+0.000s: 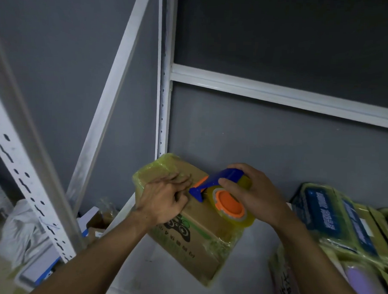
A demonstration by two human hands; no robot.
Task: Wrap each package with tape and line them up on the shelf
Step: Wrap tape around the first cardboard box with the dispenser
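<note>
brown cardboard box (198, 231), ends taped, tilted near white shelf's (152, 267) left edge | left hand (164, 199) flat on box top, fingers straight | right hand (253, 194) gripping blue-orange tape dispenser (222, 192) on box | wrapped packages (341, 222) along right edge

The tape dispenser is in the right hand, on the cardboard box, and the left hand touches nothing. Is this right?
No: in the head view the left hand rests on the cardboard box. The right hand does hold the tape dispenser on it.
</note>
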